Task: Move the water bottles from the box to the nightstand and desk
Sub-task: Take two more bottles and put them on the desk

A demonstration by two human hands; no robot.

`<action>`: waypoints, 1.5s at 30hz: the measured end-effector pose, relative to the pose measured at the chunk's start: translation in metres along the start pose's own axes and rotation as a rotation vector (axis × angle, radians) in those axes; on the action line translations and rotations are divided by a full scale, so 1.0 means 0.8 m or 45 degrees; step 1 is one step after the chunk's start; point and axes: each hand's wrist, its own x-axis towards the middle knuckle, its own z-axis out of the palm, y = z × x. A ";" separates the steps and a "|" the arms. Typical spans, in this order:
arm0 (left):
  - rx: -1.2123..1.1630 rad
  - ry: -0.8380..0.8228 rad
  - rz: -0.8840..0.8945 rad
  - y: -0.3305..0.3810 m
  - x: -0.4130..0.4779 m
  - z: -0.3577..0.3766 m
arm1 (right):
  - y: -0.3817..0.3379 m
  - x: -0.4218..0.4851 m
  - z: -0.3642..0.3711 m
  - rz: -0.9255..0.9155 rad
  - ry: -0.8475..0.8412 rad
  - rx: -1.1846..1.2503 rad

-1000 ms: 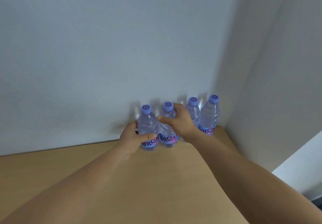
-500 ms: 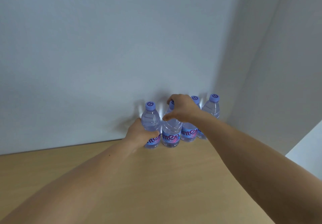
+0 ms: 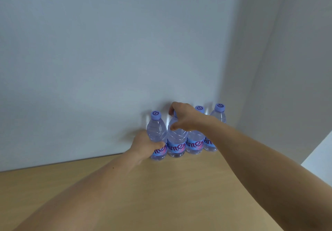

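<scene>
From my feed I see four water bottles standing upright in a row on the wooden tabletop (image 3: 161, 185), pushed back against the white wall (image 3: 107, 60) near the corner. My left hand (image 3: 143, 145) grips the leftmost bottle (image 3: 156, 132) low on its body, fingers (image 3: 159, 144) wrapped over the label. My right hand (image 3: 183, 116) sits over the top of the second bottle (image 3: 177, 140), fingers curled around its neck and covering the cap; I think the grip is closed on it, though the hand hides the contact. The third bottle (image 3: 195, 143) stands just beside, touching the second, its cap showing behind my right wrist. The fourth bottle (image 3: 218, 115) stands at the right end, nearest the corner, partly hidden by my right forearm (image 3: 251, 155).
</scene>
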 end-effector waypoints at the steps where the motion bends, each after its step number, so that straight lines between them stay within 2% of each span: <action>1: 0.006 -0.004 0.002 0.000 0.000 -0.001 | 0.001 0.002 -0.001 -0.001 -0.016 0.004; 20: 0.052 0.008 -0.095 0.005 -0.010 -0.004 | 0.011 0.009 0.008 -0.183 -0.030 -0.047; 29: 0.193 0.034 -0.299 0.056 -0.041 -0.015 | 0.009 -0.009 -0.003 -0.087 -0.018 -0.044; 37: 0.492 0.139 -0.411 0.108 -0.125 -0.082 | -0.075 -0.032 -0.021 -0.297 0.008 -0.175; 42: 0.812 0.191 -0.375 0.101 -0.201 -0.150 | -0.158 -0.052 -0.011 -0.435 -0.155 -0.293; 45: 0.905 0.250 -0.413 0.085 -0.258 -0.199 | -0.219 -0.071 0.007 -0.548 -0.217 -0.335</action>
